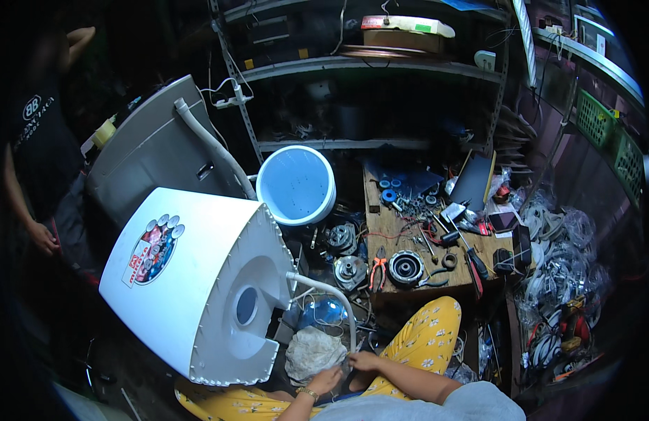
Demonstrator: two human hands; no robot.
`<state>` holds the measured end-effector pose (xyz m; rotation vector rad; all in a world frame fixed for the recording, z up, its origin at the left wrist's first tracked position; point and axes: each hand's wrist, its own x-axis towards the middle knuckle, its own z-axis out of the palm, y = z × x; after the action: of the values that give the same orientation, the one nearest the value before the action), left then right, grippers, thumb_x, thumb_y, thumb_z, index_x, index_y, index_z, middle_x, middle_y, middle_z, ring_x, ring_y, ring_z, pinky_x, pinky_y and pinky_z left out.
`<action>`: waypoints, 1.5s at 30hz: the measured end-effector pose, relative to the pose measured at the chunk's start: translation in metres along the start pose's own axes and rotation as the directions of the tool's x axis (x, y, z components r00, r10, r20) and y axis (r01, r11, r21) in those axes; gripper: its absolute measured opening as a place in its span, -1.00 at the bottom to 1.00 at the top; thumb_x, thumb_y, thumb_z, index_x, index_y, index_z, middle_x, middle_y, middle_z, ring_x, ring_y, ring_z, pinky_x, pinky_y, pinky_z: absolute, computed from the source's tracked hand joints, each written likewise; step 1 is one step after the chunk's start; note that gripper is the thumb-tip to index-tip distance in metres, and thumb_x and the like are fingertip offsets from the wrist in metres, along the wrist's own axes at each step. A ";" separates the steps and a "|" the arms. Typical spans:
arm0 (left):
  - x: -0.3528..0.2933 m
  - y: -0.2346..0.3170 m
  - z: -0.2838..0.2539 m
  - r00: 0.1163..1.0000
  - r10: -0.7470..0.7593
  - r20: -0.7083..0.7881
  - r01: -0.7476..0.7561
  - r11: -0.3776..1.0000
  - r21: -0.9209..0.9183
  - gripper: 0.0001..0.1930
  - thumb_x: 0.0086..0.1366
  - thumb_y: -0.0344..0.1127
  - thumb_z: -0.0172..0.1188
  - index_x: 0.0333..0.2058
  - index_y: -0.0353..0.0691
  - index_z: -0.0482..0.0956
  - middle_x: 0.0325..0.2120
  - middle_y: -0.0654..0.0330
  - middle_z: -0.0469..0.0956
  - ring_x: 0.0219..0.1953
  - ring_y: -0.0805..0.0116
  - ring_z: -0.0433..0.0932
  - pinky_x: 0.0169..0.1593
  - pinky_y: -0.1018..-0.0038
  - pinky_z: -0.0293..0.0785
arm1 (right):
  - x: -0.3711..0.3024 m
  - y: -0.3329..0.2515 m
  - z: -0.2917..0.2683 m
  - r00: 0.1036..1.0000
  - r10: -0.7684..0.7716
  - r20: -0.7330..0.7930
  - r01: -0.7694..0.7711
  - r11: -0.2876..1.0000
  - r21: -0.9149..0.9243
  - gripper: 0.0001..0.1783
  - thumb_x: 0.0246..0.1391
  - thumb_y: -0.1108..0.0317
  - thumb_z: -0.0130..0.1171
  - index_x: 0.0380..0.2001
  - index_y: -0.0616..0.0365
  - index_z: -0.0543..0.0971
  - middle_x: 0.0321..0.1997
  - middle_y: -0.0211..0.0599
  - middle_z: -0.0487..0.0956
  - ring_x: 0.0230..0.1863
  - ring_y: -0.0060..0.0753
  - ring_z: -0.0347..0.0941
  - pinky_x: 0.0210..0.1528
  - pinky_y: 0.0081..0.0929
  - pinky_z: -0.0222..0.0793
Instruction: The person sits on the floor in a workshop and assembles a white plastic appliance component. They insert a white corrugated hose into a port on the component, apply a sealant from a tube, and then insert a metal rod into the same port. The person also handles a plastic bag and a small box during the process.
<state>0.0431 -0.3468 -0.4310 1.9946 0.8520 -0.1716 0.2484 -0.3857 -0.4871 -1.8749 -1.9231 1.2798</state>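
My right hand (364, 361) is closed at the lower end of a pale drain hose (349, 309), fingers curled around it. My left hand (326, 380), a gold bracelet or watch at its wrist, is just left of it; its fingers are drawn together, and what they hold is hidden. A crumpled off-white cloth (315, 354) bulges right beyond my left hand. The hose curves up to a large white plastic washing machine body (177, 274), lying on its side at my left. Its end has a round opening and a rough edge.
A blue-inside bucket (296, 186) stands beyond the body. On a low wooden table (409, 289) lie orange-handled pliers (378, 269), a round black part (406, 269) and screwdrivers. Motors (350, 271) sit beside it. Bagged coils (563, 245) fill the right side. A person (47, 154) stands far left.
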 end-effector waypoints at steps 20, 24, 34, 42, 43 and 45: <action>0.027 -0.067 0.043 0.974 0.144 0.173 -0.074 0.930 -0.360 -0.37 0.24 -0.36 0.10 0.28 -0.06 0.15 0.18 0.10 0.28 0.15 0.24 0.29 0.17 0.33 0.28 | 0.025 0.025 0.012 0.998 -0.005 0.062 0.001 0.997 0.072 -0.53 0.07 0.00 0.05 -0.04 0.02 0.50 -0.06 -0.04 0.56 -0.01 0.01 0.48 0.04 -0.18 0.36; 0.028 -0.064 0.045 0.979 0.089 0.183 -0.033 0.957 -0.288 -0.38 0.24 -0.35 0.10 0.28 -0.07 0.16 0.17 0.10 0.29 0.15 0.24 0.29 0.17 0.33 0.28 | 0.025 0.027 0.012 0.993 0.042 0.107 -0.049 0.997 0.064 -0.45 0.08 -0.03 0.05 0.08 0.01 0.44 -0.02 -0.02 0.54 0.02 0.00 0.47 0.07 -0.21 0.35; 0.030 -0.069 0.048 0.979 0.117 0.169 -0.067 0.960 -0.272 -0.39 0.26 -0.32 0.12 0.27 -0.11 0.15 0.16 0.09 0.30 0.14 0.23 0.31 0.18 0.33 0.27 | 0.019 0.020 0.012 0.999 -0.026 0.028 0.024 0.997 0.070 -0.51 0.08 -0.08 0.05 -0.10 0.06 0.52 -0.06 -0.03 0.55 -0.01 0.02 0.47 0.02 -0.16 0.35; 0.024 -0.072 0.052 0.975 0.123 0.183 -0.069 0.959 -0.276 -0.39 0.26 -0.36 0.11 0.28 -0.12 0.15 0.20 0.13 0.26 0.17 0.25 0.27 0.19 0.35 0.25 | 0.021 0.020 0.011 0.996 0.007 0.092 -0.014 0.997 0.072 -0.47 0.07 -0.08 0.03 0.02 -0.02 0.47 -0.05 0.01 0.54 -0.02 0.06 0.48 0.03 -0.16 0.36; 0.030 -0.071 0.052 0.974 0.129 0.186 -0.068 0.951 -0.301 -0.39 0.26 -0.36 0.10 0.28 -0.11 0.15 0.21 0.14 0.25 0.17 0.26 0.26 0.19 0.35 0.24 | 0.020 0.021 0.010 0.997 0.012 0.081 -0.017 0.998 0.063 -0.47 0.08 -0.08 0.03 0.03 -0.02 0.46 -0.05 0.01 0.54 -0.03 0.07 0.48 0.03 -0.16 0.36; 0.034 -0.072 0.051 0.965 0.094 0.245 -0.003 0.938 -0.347 -0.39 0.25 -0.37 0.10 0.28 -0.10 0.15 0.23 0.17 0.23 0.18 0.25 0.24 0.20 0.36 0.22 | 0.018 0.022 0.009 0.998 0.014 0.068 -0.018 0.998 0.054 -0.45 0.08 -0.08 0.02 0.06 -0.03 0.44 -0.04 0.02 0.54 -0.03 0.07 0.48 0.03 -0.15 0.36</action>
<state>0.0344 -0.3468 -0.5249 1.6195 0.6159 -0.2313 0.2557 -0.3774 -0.5148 -1.8475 -1.8881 1.4032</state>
